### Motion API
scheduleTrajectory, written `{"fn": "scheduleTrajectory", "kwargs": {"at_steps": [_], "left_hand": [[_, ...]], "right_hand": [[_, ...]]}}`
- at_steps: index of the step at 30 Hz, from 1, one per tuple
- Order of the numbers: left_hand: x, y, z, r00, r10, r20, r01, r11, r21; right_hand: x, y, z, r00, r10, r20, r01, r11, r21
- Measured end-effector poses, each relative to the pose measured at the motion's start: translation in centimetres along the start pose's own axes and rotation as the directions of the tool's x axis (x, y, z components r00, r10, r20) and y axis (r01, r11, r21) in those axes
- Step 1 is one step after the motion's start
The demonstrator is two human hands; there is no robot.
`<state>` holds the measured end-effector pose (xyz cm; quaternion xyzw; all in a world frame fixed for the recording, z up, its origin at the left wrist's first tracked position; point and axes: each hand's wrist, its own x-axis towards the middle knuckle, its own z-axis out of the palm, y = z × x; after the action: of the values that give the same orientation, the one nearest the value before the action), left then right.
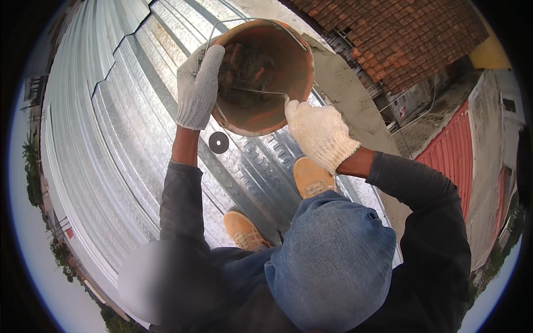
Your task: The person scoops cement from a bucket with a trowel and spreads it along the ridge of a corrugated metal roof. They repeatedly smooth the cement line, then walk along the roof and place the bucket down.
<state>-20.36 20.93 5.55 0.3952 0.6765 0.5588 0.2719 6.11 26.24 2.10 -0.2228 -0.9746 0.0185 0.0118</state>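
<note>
A round orange-brown bucket (302, 66), its wall smeared with mortar, is tilted so that its mouth faces me. Dark grey mortar and a few reddish lumps (260, 73) lie inside. My left hand (201, 86), in a whitish knit glove, grips the bucket's left rim. My right hand (321, 130), gloved too, is closed around the handle of a trowel (286, 99) at the lower right rim. Its thin bent neck and blade edge reach into the bucket; the glove hides the handle. A thin wire bail (236, 20) arches over the bucket's far side.
I stand on corrugated metal roofing (119, 116) in tan shoes (312, 176). A black cutting disc (219, 142) lies below my left hand. A mortared wall top (355, 94) runs along the right, beyond it a lower tiled roof (400, 41) and a red metal sheet (452, 155).
</note>
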Motion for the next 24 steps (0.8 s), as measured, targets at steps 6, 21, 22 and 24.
{"fn": "scheduleTrajectory", "kwargs": {"at_steps": [6, 21, 22, 24], "left_hand": [[1.3, -0.2, -0.3, 0.999, -0.028, 0.034, 0.029, 0.999, -0.036], [2.0, -2.1, -1.9, 0.998, -0.063, -0.019, 0.062, 0.995, -0.078], [2.0, -2.2, -2.1, 0.997, -0.069, -0.032, 0.066, 0.994, -0.086], [1.8, -1.8, -1.8, 0.998, -0.059, -0.026, 0.056, 0.993, -0.103]], "right_hand": [[2.6, 3.3, -0.7, 0.977, 0.182, -0.110, -0.171, 0.980, 0.105], [2.3, 1.4, -0.7, 0.999, -0.007, 0.044, 0.001, 0.993, 0.122], [2.1, 1.6, -1.7, 0.998, -0.004, 0.061, -0.003, 0.993, 0.120], [2.8, 2.9, -3.0, 0.997, 0.073, -0.019, -0.070, 0.990, 0.124]]}}
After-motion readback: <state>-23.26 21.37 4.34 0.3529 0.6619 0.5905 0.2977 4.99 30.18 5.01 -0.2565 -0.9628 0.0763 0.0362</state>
